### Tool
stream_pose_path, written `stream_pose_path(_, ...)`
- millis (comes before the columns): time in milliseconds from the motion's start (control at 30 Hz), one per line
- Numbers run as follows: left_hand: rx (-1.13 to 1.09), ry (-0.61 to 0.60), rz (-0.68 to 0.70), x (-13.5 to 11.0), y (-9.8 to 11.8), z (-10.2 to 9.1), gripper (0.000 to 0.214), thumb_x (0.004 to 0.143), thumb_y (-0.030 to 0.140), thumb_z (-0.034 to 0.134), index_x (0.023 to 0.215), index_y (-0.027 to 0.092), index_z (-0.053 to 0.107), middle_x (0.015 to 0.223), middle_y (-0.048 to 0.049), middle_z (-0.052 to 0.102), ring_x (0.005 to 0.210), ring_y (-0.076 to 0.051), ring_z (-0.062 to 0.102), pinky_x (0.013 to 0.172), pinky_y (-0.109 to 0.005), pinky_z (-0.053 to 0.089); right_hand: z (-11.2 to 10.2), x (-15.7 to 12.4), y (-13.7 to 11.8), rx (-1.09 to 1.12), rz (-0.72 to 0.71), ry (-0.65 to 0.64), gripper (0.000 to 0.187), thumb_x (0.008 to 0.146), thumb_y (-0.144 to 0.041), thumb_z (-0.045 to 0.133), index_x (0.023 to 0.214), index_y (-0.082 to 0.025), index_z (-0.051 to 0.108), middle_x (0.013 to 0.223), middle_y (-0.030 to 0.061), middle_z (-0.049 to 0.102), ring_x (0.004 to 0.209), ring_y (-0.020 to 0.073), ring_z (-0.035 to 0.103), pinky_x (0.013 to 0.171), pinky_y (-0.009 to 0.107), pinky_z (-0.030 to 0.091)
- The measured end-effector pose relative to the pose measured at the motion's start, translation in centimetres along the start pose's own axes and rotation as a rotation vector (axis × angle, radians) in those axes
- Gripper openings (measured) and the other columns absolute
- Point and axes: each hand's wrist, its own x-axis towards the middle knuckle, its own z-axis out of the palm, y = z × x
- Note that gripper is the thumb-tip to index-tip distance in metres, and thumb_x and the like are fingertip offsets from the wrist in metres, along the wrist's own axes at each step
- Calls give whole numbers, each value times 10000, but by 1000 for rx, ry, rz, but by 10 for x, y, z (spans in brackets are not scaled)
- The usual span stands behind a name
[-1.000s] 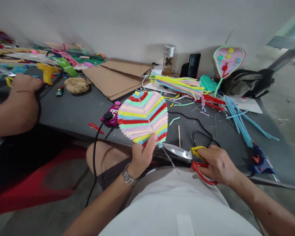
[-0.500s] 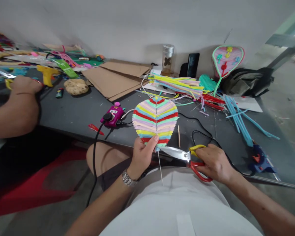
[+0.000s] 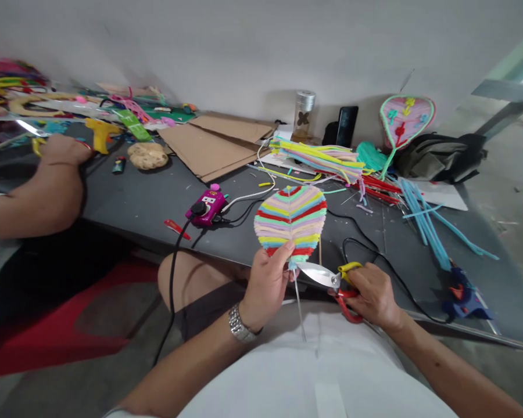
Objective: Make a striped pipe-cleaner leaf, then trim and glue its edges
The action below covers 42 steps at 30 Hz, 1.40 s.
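Observation:
My left hand (image 3: 268,284) pinches a leaf-shaped fan of striped pipe cleaners (image 3: 290,220) near its lower end, thumb on the front. A thin wire stem (image 3: 298,305) sticks out below it toward my shirt. My right hand (image 3: 373,294) is closed around the yellow and red handles of a pair of scissors (image 3: 320,274). The silver blade tip meets the fan's bottom edge, close to my left fingers. I cannot tell whether the blades touch the pipe cleaners.
A purple power strip (image 3: 207,206) with black cables lies left of the fan. Behind are pipe cleaners (image 3: 318,159), cardboard (image 3: 218,145) and a bottle (image 3: 304,113). A blue glue gun (image 3: 466,296) rests at right. At left a co-worker's hand (image 3: 63,152) holds other scissors.
The view has shifted slightly. The fan looks tilted a little differently, and the scissor blades appear closer together. The co-worker's second hand has come into view at the far left.

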Motion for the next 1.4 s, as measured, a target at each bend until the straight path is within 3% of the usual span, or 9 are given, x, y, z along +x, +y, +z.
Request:
stream_pose_path(233,-61,-113,-122,-5,5,11,374,727,474,789,615,196,566,607,29,526,462,-64,372,430,-217,370,-1,7,9,-25,-72,66,379,1029,-398,508,696,-218,490,566,-29,483,505,126,409,593,304,288)
stream_pose_path(433,90,-61,82,6,-2,-8,329,804,487,761,759,174,672,707,-7,612,572,-105,497,508,-223,450,-13,12,1,-89,-14,-44,329,958,-420,600,718,-222,493,599,-15,530,539,141,449,611,307,292)
stream_pose_path(733,522,8,432,6,4,-23,428,948,397,617,588,165,618,555,-8,572,578,-131,544,622,-253,466,-32,21,-6,-79,19,-186,333,949,-445,570,722,-224,467,610,-27,539,536,134,457,626,314,250)
stream_pose_path(1267,604,146,481,11,-4,-28,473,899,338,676,482,187,512,474,16,490,504,-117,473,563,-247,411,-29,19,-18,-160,18,-201,419,994,-541,547,737,-212,511,605,-12,589,534,150,492,628,320,256)
stream_pose_path(1400,587,190,479,11,-5,-26,490,878,343,694,461,183,494,468,16,483,502,-111,451,549,-247,390,-26,18,-22,-186,32,-186,345,972,-459,605,746,-207,537,609,-10,607,544,155,505,630,319,254)
